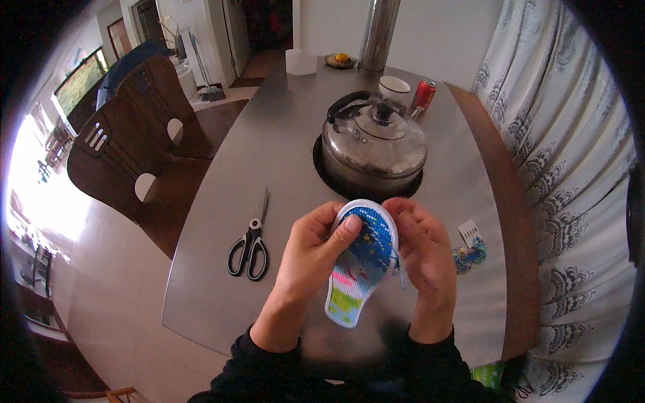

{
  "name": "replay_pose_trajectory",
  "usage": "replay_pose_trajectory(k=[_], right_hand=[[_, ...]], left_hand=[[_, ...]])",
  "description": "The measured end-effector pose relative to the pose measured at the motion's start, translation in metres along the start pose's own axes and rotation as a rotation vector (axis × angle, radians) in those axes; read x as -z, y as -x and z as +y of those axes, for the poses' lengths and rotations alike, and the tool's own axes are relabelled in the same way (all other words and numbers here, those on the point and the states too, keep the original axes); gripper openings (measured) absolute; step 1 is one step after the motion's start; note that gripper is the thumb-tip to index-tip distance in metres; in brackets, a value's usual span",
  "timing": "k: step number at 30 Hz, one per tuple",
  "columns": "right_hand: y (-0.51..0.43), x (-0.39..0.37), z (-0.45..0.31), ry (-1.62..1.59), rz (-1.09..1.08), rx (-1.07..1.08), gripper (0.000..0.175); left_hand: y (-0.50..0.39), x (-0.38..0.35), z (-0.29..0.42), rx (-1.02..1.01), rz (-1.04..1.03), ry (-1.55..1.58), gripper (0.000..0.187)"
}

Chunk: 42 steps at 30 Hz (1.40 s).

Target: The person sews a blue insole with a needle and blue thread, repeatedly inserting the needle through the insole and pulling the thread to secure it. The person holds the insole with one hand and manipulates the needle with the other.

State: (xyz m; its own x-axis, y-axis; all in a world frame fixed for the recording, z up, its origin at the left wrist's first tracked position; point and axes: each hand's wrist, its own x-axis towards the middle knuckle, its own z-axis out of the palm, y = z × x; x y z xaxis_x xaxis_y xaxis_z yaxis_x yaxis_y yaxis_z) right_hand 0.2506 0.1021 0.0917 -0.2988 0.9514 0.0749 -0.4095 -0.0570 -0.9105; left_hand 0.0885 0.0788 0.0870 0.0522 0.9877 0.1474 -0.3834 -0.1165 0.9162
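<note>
My left hand [317, 247] grips an embroidered shoe insole [370, 252], its thumb pressed on the blue stitched face and its fingers behind. White binding runs round the insole, and the narrow end bears pink and green patterns. Curled beside the wide end is my right hand [426, 242], fingertips at the upper right edge; its thumb is hidden, and whether it pinches anything cannot be seen. Loose blue thread [401, 274] hangs from the insole's right edge. Left of my hands lie black-handled scissors [248, 249], blades pointing away. A multicoloured thread skein [469, 257] with a white tag lies to the right.
A metal kettle [373, 146] stands on a dark round base just beyond my hands. Behind it are a white bowl [394, 86], a red can [424, 94] and a metal pipe [379, 35]. Wooden chairs [131, 146] line the table's left side; patterned curtains [549, 201] hang at right.
</note>
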Motion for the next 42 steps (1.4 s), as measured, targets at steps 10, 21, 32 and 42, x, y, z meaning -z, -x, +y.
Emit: replay_pose_trajectory(k=[10,21,32,42], right_hand=[[0.003,-0.006,0.013,-0.253,-0.167,-0.093,0.016],[-0.02,0.042,0.019,-0.948,-0.133,-0.083,0.01],[-0.039,0.131,0.013,-0.609,0.982,0.504,0.013],[0.0,-0.007,0.013,0.368,-0.086,0.092,0.02]], left_hand=[[0.0,0.001,-0.002,0.013,0.004,0.027,0.018],[-0.005,-0.002,-0.009,0.002,0.114,0.065,0.023],[-0.009,0.013,-0.002,-0.051,0.211,0.11,0.02],[-0.007,0.008,-0.004,0.064,0.106,0.025,0.019]])
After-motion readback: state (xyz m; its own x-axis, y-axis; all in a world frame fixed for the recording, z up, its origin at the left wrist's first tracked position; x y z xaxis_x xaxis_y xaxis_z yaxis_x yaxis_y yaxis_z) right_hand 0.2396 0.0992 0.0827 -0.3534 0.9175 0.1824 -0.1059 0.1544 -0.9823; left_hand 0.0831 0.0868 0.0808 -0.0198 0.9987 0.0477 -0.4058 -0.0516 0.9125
